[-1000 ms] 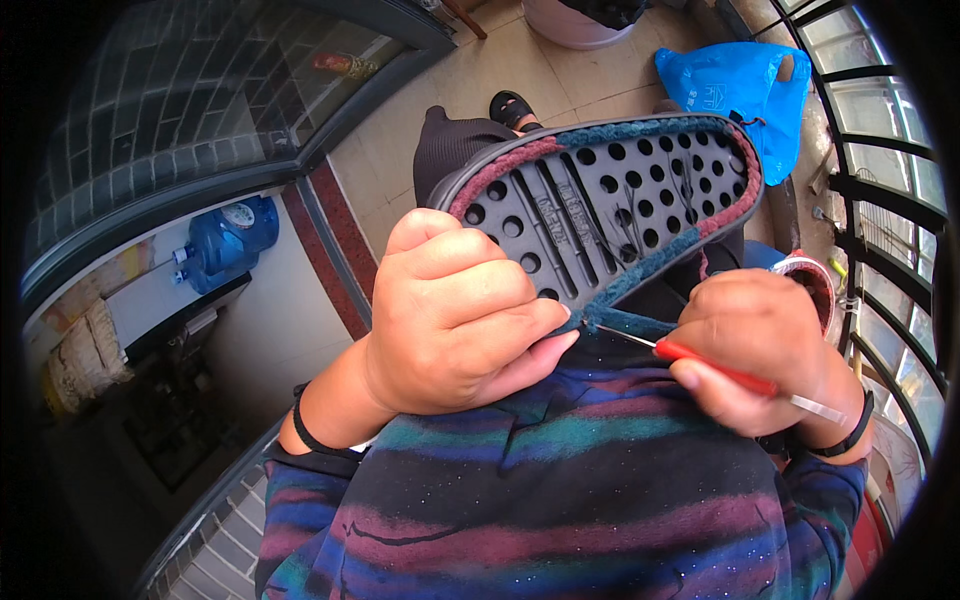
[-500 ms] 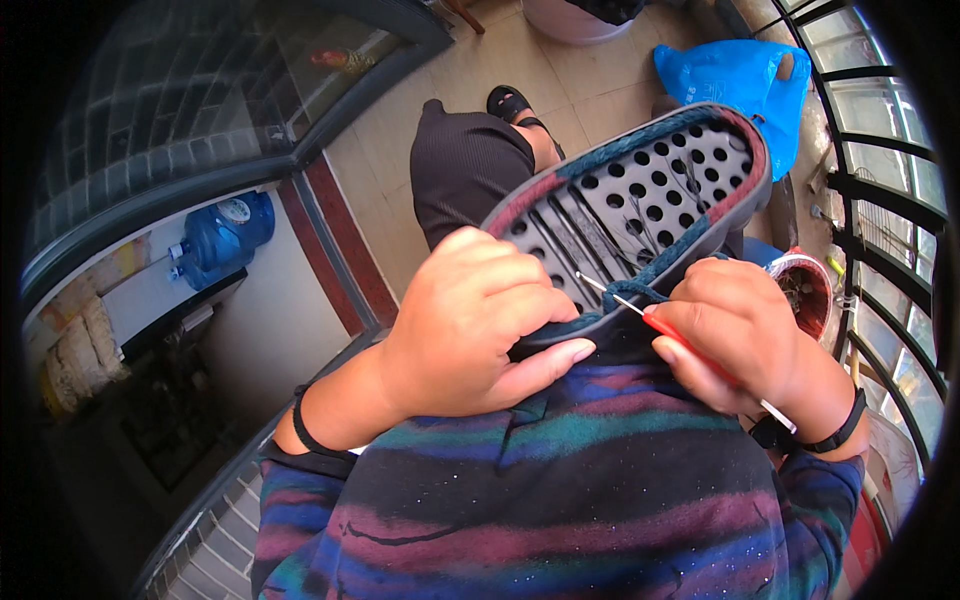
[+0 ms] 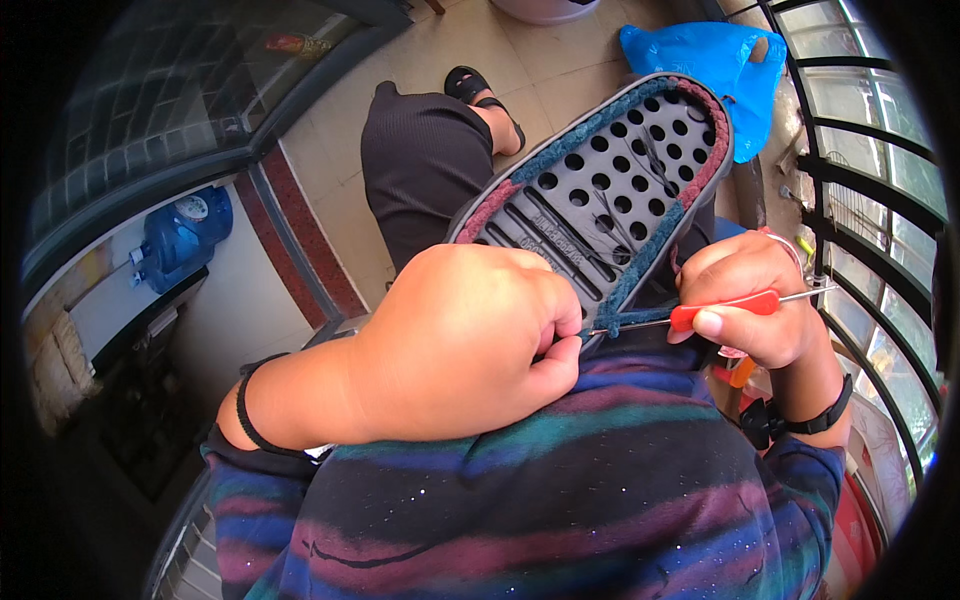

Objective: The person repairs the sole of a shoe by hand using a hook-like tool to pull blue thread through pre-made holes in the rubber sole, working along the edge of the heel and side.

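Note:
On my lap lies a grey slipper sole with round holes and slots, edged in braided teal and dark red yarn. My left hand is closed on its near end, thumb and fingers pinching the edge; the fingers hide that stretch of rim. My right hand grips the red handle of a crochet hook, thumb on top. The hook's thin metal shaft lies nearly level, its tip at the near edge beside my left fingertips. A strand of teal yarn runs along the shaft.
A blue plastic bag lies on the tiled floor beyond the sole. Black window bars curve along the right. A glass door frame and a blue water jug are at left. A sandalled foot shows ahead.
The hook has swung from lying slantwise over the sole to nearly level, its tip drawn back to the near edge. My left fingers have curled in. The whole view has shifted somewhat.

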The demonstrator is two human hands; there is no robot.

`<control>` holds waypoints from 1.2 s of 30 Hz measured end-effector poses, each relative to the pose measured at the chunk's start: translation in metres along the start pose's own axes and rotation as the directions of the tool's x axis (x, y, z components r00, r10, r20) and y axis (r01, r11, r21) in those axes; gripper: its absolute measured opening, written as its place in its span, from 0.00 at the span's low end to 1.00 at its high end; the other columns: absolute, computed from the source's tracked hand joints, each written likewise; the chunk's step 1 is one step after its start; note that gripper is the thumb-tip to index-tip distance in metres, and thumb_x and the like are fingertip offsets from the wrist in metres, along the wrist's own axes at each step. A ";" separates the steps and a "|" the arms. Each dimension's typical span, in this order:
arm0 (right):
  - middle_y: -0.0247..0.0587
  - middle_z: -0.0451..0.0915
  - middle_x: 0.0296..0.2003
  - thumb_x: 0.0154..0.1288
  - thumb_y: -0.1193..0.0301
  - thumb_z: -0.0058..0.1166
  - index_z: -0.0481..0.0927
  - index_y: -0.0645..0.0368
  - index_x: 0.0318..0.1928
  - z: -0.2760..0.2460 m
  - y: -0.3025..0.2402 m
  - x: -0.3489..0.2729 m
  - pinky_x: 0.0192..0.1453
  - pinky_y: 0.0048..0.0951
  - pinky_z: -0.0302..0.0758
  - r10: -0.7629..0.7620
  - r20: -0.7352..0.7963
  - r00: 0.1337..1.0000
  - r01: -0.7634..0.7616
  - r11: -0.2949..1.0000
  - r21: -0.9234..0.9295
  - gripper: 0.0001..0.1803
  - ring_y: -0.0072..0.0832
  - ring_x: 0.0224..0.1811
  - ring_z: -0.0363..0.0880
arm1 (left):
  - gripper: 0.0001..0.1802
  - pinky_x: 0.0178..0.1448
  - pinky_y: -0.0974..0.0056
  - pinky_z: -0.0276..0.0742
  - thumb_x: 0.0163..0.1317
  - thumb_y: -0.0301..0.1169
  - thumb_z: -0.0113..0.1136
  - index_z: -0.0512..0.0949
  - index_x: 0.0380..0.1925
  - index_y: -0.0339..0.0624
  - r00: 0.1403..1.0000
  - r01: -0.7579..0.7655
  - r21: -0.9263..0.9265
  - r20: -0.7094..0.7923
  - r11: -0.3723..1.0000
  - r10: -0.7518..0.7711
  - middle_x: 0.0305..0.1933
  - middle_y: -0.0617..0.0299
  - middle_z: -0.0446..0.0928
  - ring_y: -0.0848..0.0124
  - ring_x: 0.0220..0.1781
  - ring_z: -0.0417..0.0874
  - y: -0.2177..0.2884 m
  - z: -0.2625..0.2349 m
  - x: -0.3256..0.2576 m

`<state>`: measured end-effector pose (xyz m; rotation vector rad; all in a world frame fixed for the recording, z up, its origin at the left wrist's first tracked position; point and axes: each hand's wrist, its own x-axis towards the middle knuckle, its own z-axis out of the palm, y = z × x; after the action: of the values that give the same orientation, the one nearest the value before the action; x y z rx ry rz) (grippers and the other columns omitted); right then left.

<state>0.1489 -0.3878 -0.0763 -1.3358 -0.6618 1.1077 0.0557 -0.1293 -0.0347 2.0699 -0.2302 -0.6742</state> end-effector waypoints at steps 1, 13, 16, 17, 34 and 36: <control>0.46 0.80 0.22 0.62 0.74 0.59 0.85 0.67 0.28 -0.001 -0.004 0.000 0.27 0.33 0.70 0.020 0.004 1.000 -0.020 1.000 -0.001 0.08 0.34 0.23 0.77 | 0.04 0.26 0.71 0.76 0.51 0.22 0.69 0.84 0.27 0.39 1.000 -0.008 0.025 -0.021 1.000 0.008 0.22 0.65 0.77 0.77 0.19 0.78 0.002 0.001 0.000; 0.42 0.73 0.17 0.62 0.76 0.60 0.81 0.66 0.24 -0.010 -0.009 0.010 0.24 0.36 0.64 -0.004 0.168 0.986 0.009 1.000 -0.030 0.09 0.35 0.20 0.73 | 0.04 0.26 0.65 0.76 0.49 0.21 0.67 0.81 0.24 0.40 0.996 -0.069 0.069 -0.049 0.995 0.072 0.19 0.63 0.76 0.68 0.22 0.80 0.002 0.005 -0.002; 0.43 0.68 0.16 0.62 0.76 0.61 0.77 0.64 0.22 -0.012 -0.013 0.012 0.23 0.38 0.63 -0.060 0.229 0.972 0.087 0.990 -0.108 0.12 0.39 0.19 0.71 | 0.03 0.27 0.63 0.76 0.50 0.21 0.67 0.81 0.24 0.39 0.995 -0.076 0.076 -0.053 0.994 0.080 0.18 0.62 0.76 0.66 0.23 0.80 0.001 0.008 -0.002; 0.43 0.67 0.15 0.63 0.76 0.61 0.75 0.63 0.21 -0.011 -0.014 0.013 0.23 0.38 0.63 -0.081 0.247 0.966 0.116 0.985 -0.130 0.13 0.40 0.18 0.70 | 0.03 0.27 0.63 0.77 0.50 0.21 0.67 0.81 0.24 0.39 0.996 -0.073 0.065 -0.052 0.995 0.077 0.19 0.62 0.76 0.66 0.23 0.80 0.000 0.007 -0.002; 0.39 0.70 0.20 0.50 0.75 0.69 0.79 0.62 0.25 0.023 -0.019 -0.003 0.21 0.38 0.69 -0.344 0.115 0.932 0.342 0.723 -0.600 0.10 0.37 0.19 0.74 | 0.06 0.26 0.69 0.76 0.51 0.25 0.72 0.81 0.25 0.40 0.999 0.033 0.028 0.015 0.999 -0.033 0.21 0.64 0.77 0.73 0.20 0.79 0.002 0.001 0.002; 0.38 0.70 0.21 0.48 0.75 0.70 0.80 0.63 0.27 0.023 -0.016 -0.004 0.20 0.36 0.68 -0.390 0.124 0.913 0.374 0.672 -0.639 0.10 0.35 0.19 0.74 | 0.06 0.26 0.69 0.76 0.52 0.25 0.72 0.82 0.26 0.40 0.999 0.045 0.025 0.019 0.999 -0.046 0.22 0.64 0.77 0.73 0.20 0.79 0.002 0.000 0.003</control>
<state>0.1304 -0.3799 -0.0560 -1.6810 -1.3345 0.5098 0.0582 -0.1318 -0.0339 2.0985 -0.2043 -0.7230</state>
